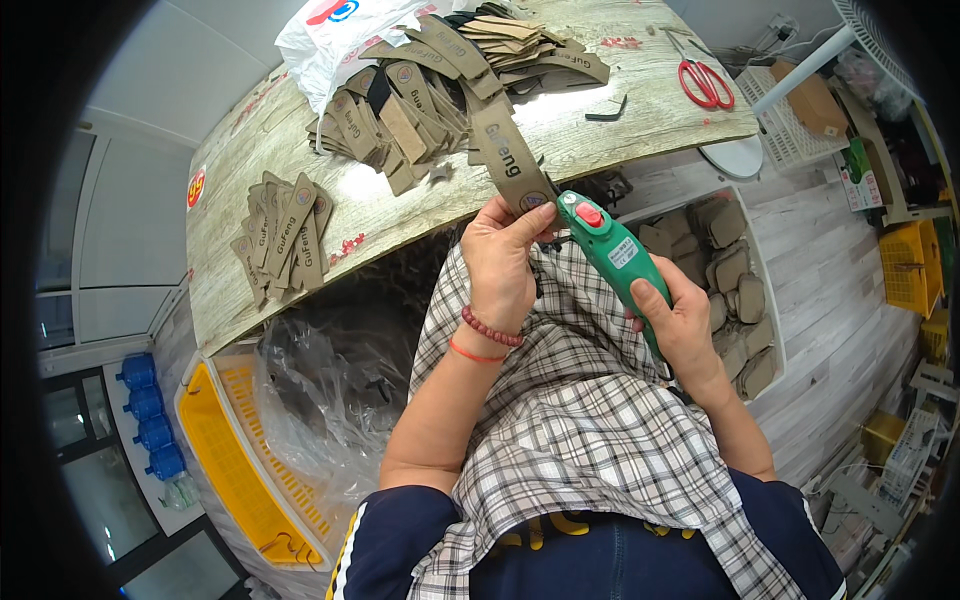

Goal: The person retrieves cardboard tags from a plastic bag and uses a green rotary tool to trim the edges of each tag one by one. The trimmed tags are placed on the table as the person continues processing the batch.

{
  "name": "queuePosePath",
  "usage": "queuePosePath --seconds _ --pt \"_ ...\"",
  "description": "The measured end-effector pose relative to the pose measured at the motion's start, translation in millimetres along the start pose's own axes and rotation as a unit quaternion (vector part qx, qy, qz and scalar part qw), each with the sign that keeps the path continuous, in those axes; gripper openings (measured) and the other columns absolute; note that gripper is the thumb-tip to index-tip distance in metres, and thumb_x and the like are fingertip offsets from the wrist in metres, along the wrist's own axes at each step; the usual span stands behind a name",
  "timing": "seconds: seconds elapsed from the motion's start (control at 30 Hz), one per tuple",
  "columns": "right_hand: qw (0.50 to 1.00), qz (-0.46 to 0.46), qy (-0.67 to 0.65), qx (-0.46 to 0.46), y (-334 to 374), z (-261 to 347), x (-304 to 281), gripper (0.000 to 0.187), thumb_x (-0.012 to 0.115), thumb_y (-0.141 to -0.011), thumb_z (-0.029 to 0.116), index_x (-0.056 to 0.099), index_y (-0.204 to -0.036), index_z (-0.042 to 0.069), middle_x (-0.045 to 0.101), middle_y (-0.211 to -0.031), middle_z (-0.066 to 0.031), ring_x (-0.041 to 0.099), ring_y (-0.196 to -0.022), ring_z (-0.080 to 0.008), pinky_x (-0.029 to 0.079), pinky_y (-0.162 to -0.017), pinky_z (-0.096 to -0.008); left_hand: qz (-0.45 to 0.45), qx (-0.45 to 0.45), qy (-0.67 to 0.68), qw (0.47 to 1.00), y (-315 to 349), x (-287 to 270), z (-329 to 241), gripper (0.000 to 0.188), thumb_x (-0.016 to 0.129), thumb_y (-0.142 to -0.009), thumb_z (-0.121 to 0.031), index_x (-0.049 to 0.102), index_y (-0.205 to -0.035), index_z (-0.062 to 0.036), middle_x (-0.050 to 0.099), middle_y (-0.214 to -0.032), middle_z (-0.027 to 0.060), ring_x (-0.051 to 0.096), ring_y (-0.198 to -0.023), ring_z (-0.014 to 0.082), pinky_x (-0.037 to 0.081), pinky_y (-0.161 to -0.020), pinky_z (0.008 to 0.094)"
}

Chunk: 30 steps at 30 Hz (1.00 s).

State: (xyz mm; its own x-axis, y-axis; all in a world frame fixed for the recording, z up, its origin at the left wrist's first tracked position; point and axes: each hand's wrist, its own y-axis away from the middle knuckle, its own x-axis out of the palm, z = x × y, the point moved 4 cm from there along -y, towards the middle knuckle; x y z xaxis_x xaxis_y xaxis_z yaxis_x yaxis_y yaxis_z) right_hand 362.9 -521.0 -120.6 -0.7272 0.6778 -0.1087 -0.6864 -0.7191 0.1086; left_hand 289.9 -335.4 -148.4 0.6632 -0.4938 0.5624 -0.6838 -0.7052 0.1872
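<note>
My left hand (505,255) pinches the near end of a khaki fabric strap (507,150) with dark lettering and a round emblem. The strap's far end joins more straps lying on the table. My right hand (680,315) is wrapped round a green handheld electric cutter (612,250) with a red button on top. The cutter's head meets the strap's right edge, just beside my left fingertips. Beyond my hands lies a large heap of similar khaki straps (405,115). A smaller pile of separate straps (290,240) rests at the table's left.
Red-handled scissors (706,84) lie at the table's far right, near a black offcut (607,112). A white plastic bag (335,50) sits behind the heap. Right of my lap stands a bin of khaki pieces (735,270); a yellow basket (235,450) and clear plastic (320,400) are at left.
</note>
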Motion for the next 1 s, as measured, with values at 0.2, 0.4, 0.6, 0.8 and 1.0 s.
queuePosePath --seconds 0.2,0.4,0.6,0.8,1.0 --pt "1.000 0.009 -0.024 0.001 -8.9 -2.7 5.6 0.039 0.061 -0.091 0.031 0.058 -0.114 -0.001 0.059 -0.073 -0.0016 0.053 -0.058 -0.0060 0.044 -0.052 -0.0217 -0.010 -0.002 -0.014 1.000 0.9 -9.1 3.1 0.011 0.064 -0.082 0.004 0.063 -0.092 -0.0006 0.066 -0.084 0.0055 0.056 -0.067 0.0090 0.044 -0.060 0.0219" --pt "0.999 0.002 -0.040 -0.002 -13.5 -3.6 11.9 0.040 0.060 -0.092 0.031 0.057 -0.115 -0.002 0.059 -0.077 -0.0025 0.054 -0.062 -0.0065 0.045 -0.052 -0.0220 -0.105 0.111 0.050 0.987 0.5 -47.3 -28.5 0.015 0.066 -0.083 0.000 0.060 -0.097 -0.0022 0.065 -0.086 0.0042 0.058 -0.070 0.0129 0.046 -0.064 0.0244" --pt "0.999 -0.012 -0.042 0.023 -8.0 -11.0 5.7 0.040 0.059 -0.092 0.031 0.056 -0.116 -0.001 0.059 -0.079 -0.0030 0.056 -0.062 -0.0074 0.045 -0.052 -0.0231 -0.243 0.197 0.167 0.935 -46.9 -138.7 -105.9 0.008 0.061 -0.089 -0.008 0.057 -0.095 -0.0033 0.064 -0.087 0.0057 0.063 -0.078 0.0159 0.048 -0.068 0.0264" --pt "0.999 -0.005 -0.028 0.034 -9.8 -13.6 9.9 0.038 0.058 -0.093 0.031 0.057 -0.114 -0.001 0.059 -0.080 -0.0025 0.055 -0.063 -0.0073 0.044 -0.051 -0.0223 -0.280 0.139 -0.084 0.946 -115.2 -140.4 -113.4 0.021 0.067 -0.083 -0.016 0.062 -0.097 -0.0015 0.060 -0.091 0.0111 0.056 -0.075 0.0201 0.046 -0.062 0.0328" --pt "0.999 -0.003 -0.019 0.034 -14.5 -10.8 12.3 0.043 0.060 -0.091 0.034 0.057 -0.115 -0.001 0.059 -0.080 -0.0027 0.056 -0.064 -0.0083 0.045 -0.051 -0.0226 -0.381 0.105 -0.633 0.666 -170.3 -135.1 -145.3 0.078 0.081 -0.065 -0.037 0.045 -0.122 0.0018 0.056 -0.117 0.0212 0.052 -0.115 0.0347 0.042 -0.096 0.0409"
